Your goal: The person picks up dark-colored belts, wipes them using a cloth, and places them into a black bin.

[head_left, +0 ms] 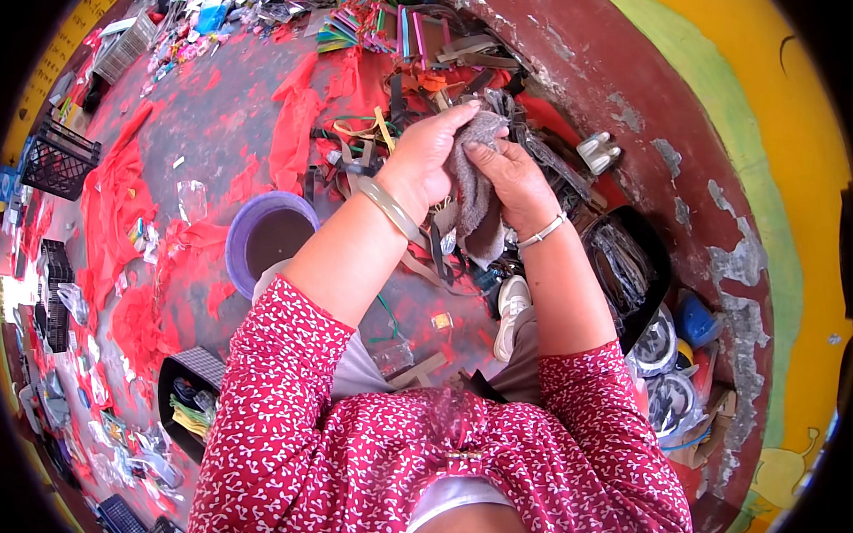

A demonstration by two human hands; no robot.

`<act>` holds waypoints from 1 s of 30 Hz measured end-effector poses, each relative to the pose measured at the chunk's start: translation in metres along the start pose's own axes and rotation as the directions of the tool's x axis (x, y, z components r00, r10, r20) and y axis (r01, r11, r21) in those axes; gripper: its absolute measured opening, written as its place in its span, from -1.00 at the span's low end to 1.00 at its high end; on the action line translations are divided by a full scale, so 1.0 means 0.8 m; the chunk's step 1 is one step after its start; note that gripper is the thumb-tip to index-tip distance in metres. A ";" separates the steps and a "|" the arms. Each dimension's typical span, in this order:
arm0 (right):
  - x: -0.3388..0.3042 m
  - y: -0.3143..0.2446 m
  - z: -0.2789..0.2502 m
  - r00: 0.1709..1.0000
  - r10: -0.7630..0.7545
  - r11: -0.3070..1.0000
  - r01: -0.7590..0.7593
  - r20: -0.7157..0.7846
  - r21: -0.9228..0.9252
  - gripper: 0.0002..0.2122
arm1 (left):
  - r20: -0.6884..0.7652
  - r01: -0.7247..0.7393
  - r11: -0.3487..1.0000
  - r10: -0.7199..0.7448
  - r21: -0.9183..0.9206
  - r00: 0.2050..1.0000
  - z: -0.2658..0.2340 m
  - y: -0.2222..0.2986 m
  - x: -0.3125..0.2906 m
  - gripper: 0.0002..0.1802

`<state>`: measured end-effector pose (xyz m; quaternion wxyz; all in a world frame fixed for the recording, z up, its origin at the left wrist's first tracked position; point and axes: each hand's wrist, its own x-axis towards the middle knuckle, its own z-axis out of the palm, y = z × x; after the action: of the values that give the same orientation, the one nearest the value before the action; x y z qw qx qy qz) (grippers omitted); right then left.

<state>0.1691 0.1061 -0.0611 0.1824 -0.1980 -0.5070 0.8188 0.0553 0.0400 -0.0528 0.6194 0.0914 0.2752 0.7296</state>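
Observation:
A grey-brown rag (pixel 480 194) hangs between my hands, bunched at the top with its lower end loose. My left hand (pixel 425 158) grips its upper left side, thumb stretched over the top. On the other side my right hand (pixel 516 181) is closed around the cloth, thumb pressed on its front. Beneath the rag lies a heap of straps and belts (pixel 371 146), partly hidden by my hands. To the left of my left forearm stands a purple bucket (pixel 239 250) of dark, murky water.
A black bin of plastic-wrapped items (pixel 624 264) stands right, by the peeling red wall (pixel 667 155). Another black container (pixel 173 393) sits left of my arm. Black crates (pixel 61 159), red cloth scraps (pixel 123 197) and piled goods cover the far left. My shoe (pixel 513 310) is below the rag.

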 end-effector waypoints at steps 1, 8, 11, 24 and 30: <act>0.001 0.005 0.001 1.000 -0.005 1.000 0.005 0.010 0.003 -0.80 | -0.005 0.004 1.000 -0.004 -0.010 1.000 -0.001 0.004 0.000 -0.74; -0.002 -0.007 0.017 0.996 0.077 0.991 -0.082 0.046 0.108 -0.86 | -0.009 -0.278 0.937 0.286 0.212 0.958 0.002 0.007 -0.002 -0.71; -0.007 -0.008 0.021 0.993 0.094 0.991 -0.099 0.066 0.088 -0.87 | -0.026 -0.344 0.898 0.365 0.276 0.931 0.011 0.017 -0.007 -0.71; -0.060 0.011 0.017 0.936 0.285 0.942 -0.234 0.205 -0.242 -0.87 | -0.320 -0.459 0.850 0.524 0.258 0.789 -0.036 0.099 -0.002 -0.80; -0.075 0.011 0.008 0.931 0.320 0.910 -0.250 0.176 -0.332 -0.88 | -0.389 -0.447 0.865 0.502 0.228 0.772 -0.050 0.113 0.000 -0.81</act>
<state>0.2166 0.0678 -0.0579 -0.0313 -0.2013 -0.6095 0.7662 -0.0407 0.0211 -0.0396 0.3303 0.0302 0.4185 0.8455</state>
